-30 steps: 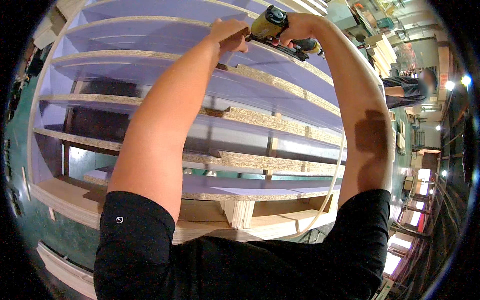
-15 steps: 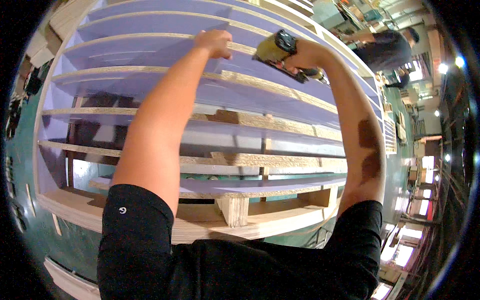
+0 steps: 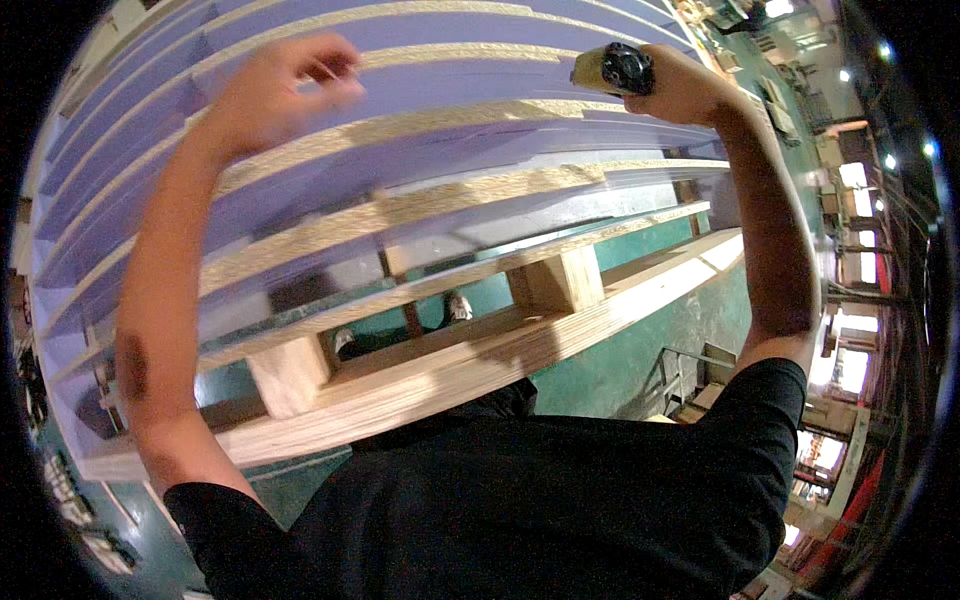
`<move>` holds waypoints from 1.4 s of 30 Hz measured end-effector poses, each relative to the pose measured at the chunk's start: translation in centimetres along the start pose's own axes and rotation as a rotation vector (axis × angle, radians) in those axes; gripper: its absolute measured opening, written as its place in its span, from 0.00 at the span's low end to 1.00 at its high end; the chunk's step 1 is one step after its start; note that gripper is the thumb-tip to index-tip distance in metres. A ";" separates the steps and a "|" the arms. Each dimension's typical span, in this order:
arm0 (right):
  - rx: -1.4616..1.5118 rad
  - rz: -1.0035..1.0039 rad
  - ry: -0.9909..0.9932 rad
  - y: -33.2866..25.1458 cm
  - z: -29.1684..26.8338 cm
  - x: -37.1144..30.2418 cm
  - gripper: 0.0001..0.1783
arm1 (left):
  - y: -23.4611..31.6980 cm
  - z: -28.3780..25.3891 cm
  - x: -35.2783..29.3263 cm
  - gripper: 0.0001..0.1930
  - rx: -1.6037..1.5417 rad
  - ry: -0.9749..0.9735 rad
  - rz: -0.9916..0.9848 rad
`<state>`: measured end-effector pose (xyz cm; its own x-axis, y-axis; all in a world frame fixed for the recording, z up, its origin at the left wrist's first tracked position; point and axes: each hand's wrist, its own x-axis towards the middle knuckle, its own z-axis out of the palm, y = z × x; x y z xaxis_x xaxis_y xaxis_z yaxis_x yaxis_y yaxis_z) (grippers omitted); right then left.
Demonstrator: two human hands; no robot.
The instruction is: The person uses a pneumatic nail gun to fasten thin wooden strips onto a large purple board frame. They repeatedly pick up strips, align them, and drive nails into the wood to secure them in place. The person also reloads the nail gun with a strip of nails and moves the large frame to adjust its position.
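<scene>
My right hand (image 3: 690,85) is wrapped round the handle of a nail gun (image 3: 612,70) with a yellow-green body and a black cap. The tool is over the pale chipboard edges of a large lilac-panelled shelf frame (image 3: 440,125), and its nose is hidden. Smeared by motion, my left hand (image 3: 285,90) is above the boards on the left. Its fingers are loosely curled with the thumb apart, and no object can be made out in it.
Along the near side runs a thick wooden base rail (image 3: 400,395) with short wooden blocks (image 3: 290,375). A pair of shoes (image 3: 457,308) shows through a gap between boards. On the green floor (image 3: 610,370) at right stands a metal frame (image 3: 690,365).
My view has shifted right along the shelf frame and nearer its base rail. My left hand has come off a board edge and moved left. My right hand still holds the nail gun, now farther right.
</scene>
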<state>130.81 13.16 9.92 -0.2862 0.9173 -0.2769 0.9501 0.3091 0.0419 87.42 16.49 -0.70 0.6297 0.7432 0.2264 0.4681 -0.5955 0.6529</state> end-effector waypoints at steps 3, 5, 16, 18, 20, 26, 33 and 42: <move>0.075 -0.013 -0.142 1.3 1.0 -2.5 0.24 | 9.5 8.1 0.2 0.24 0.102 -0.128 0.222; 0.125 -0.103 -0.156 2.4 2.5 -3.1 0.27 | 12.4 13.1 1.2 0.28 0.179 -0.183 0.148; 0.277 -0.135 -0.296 9.1 7.8 -5.5 0.38 | 13.3 23.1 6.0 0.30 0.225 -0.242 -0.238; 0.275 -0.127 -0.338 8.6 6.9 -4.5 0.38 | 13.7 22.9 6.8 0.28 0.210 -0.234 -0.284; 0.249 -0.106 -0.352 7.8 6.1 -3.9 0.39 | 13.5 23.2 7.5 0.23 0.235 -0.192 -0.259; 0.365 -0.150 -0.364 8.4 6.2 -3.8 0.34 | 13.4 25.7 9.6 0.10 0.317 -0.206 -0.196; 0.401 -0.244 -0.370 9.3 7.1 -3.3 0.35 | 13.2 25.8 9.5 0.11 0.351 -0.206 -0.191; 0.291 -0.321 -0.349 8.6 6.7 -2.8 0.33 | 14.1 24.6 9.4 0.09 0.315 -0.233 -0.216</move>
<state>140.59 11.58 4.62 -0.5557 0.6355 -0.5360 0.8313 0.4315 -0.3502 115.21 7.55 -7.11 0.6025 0.7937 -0.0836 0.7477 -0.5248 0.4069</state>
